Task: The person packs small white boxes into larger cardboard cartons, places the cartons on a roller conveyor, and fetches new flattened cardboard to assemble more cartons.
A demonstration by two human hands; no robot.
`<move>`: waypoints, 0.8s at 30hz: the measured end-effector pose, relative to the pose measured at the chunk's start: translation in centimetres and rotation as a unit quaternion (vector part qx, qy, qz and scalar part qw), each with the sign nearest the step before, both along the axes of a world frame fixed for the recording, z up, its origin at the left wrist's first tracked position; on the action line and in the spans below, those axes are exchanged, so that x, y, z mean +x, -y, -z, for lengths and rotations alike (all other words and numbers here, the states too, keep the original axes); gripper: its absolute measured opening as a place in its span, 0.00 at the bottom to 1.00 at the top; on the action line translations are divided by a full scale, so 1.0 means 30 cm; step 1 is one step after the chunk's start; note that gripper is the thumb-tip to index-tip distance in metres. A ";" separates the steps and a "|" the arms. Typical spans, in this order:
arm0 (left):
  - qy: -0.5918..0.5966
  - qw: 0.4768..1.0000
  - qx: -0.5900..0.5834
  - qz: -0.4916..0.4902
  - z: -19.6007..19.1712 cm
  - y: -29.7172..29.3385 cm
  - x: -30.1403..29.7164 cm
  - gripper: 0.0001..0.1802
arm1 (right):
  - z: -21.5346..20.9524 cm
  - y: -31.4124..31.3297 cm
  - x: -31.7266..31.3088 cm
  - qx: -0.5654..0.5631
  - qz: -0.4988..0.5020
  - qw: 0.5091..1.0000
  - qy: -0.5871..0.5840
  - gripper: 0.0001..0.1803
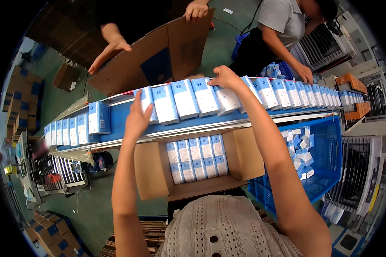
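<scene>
A row of white-and-blue packs (165, 105), which look like soft tissue packs, stands on the blue conveyor belt (119, 124). My left hand (137, 118) is at the left end of a run of several packs, its thumb and fingers closed around the edge of the leftmost one (144, 104). At the run's other end, my right hand (227, 79) hooks its fingers over the top corner of a pack (206, 97); some fingertips are hidden. Just below the belt sits an open cardboard box (154, 171) with two rows of the same packs inside.
More packs (99, 118) stand farther left on the belt, and others (283, 94) to the right. A blue crate (326, 150) with small boxes is at my right. Across the belt, one person holds a large cardboard box (184, 47); another (283, 25) reaches toward the packs.
</scene>
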State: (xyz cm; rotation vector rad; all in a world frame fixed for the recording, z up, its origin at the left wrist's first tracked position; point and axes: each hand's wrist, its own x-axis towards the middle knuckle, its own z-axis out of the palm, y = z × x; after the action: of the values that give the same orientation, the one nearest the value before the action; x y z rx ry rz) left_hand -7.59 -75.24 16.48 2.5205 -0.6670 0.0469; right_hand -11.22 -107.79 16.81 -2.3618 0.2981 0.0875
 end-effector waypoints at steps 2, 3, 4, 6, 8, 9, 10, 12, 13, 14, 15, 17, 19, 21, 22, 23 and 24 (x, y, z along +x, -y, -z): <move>-0.033 0.999 0.001 -0.024 -0.026 0.018 -0.007 0.32 | -0.005 -0.024 0.011 -0.030 -0.032 0.999 0.005 0.20; -0.031 0.999 -0.003 -0.029 -0.023 -0.001 0.006 0.32 | -0.003 -0.053 0.010 -0.071 -0.055 0.995 0.047 0.21; -0.032 0.999 -0.003 -0.020 -0.024 -0.021 0.013 0.32 | 0.007 -0.094 -0.001 -0.111 -0.077 0.987 0.090 0.22; -0.031 1.000 -0.002 -0.003 -0.036 -0.076 0.036 0.33 | -0.046 -0.191 -0.029 -0.144 -0.105 0.981 0.080 0.20; -0.048 0.999 0.017 0.012 -0.058 -0.136 0.040 0.33 | -0.053 -0.191 -0.074 -0.077 -0.012 0.985 0.155 0.16; -0.059 0.998 0.023 0.022 -0.077 -0.135 0.020 0.34 | -0.053 -0.166 -0.109 -0.048 0.036 0.980 0.188 0.15; -0.116 0.993 0.030 0.005 -0.097 -0.136 -0.006 0.33 | -0.055 -0.132 -0.167 -0.077 0.062 0.986 0.133 0.14; -0.164 0.980 -0.078 -0.086 -0.058 -0.172 -0.001 0.32 | 0.067 -0.143 -0.297 -0.126 0.011 0.985 0.120 0.14; -0.184 0.966 -0.128 -0.127 -0.039 -0.196 0.018 0.32 | 0.103 -0.176 -0.301 -0.109 -0.026 0.980 0.166 0.20; -0.202 0.952 -0.126 -0.190 -0.018 -0.234 0.063 0.34 | 0.085 -0.216 -0.271 -0.052 0.013 0.990 0.129 0.23; -0.235 0.940 -0.135 -0.205 -0.026 -0.236 0.090 0.35 | 0.059 -0.238 -0.242 0.002 0.057 0.994 0.092 0.26; -0.203 0.961 -0.097 -0.160 0.016 -0.244 0.136 0.36 | 0.125 -0.240 -0.126 0.054 0.081 0.989 0.114 0.34; -0.186 0.968 -0.106 -0.127 0.000 -0.225 0.137 0.36 | 0.096 -0.303 -0.062 0.068 0.093 0.991 0.070 0.38; -0.145 0.977 -0.119 -0.102 -0.051 -0.222 0.123 0.36 | 0.060 -0.328 -0.090 0.142 0.068 0.979 0.128 0.38; -0.112 0.979 -0.116 -0.127 -0.079 -0.225 0.095 0.35 | 0.030 -0.325 -0.126 0.147 0.074 0.973 0.159 0.36; -0.092 0.979 -0.115 -0.145 -0.136 -0.179 0.029 0.35 | -0.010 -0.301 -0.190 0.112 0.110 0.976 0.150 0.34; -0.045 0.984 -0.123 -0.123 -0.153 -0.185 -0.024 0.37 | -0.062 -0.289 -0.278 0.109 0.121 0.973 0.164 0.33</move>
State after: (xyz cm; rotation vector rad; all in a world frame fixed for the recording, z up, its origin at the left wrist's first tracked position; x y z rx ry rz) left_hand -8.32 -69.69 21.06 2.3351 -0.2913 0.0965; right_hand -19.57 -99.11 18.67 -2.0626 0.3899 -0.3665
